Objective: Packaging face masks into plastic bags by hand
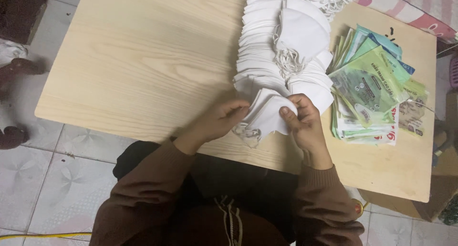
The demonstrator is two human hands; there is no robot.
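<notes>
left hand (220, 120) grip pinches masks' left edge | right hand (300, 119) grip clamps right edge | folded masks (267, 115) between both, over desk (143, 60) near edge | mask pile (281, 50) just beyond

We count two hands, the left hand (217, 121) and the right hand (305, 124), sharing one small bundle of white masks (267, 115). On one wooden surface (143, 60) we see one long mask stack (281, 46), too many to count, and one pile of green packets (372, 88).

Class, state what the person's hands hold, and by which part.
Both hands, left hand and right hand, hold a folded white mask by its opposite side edges.
</notes>
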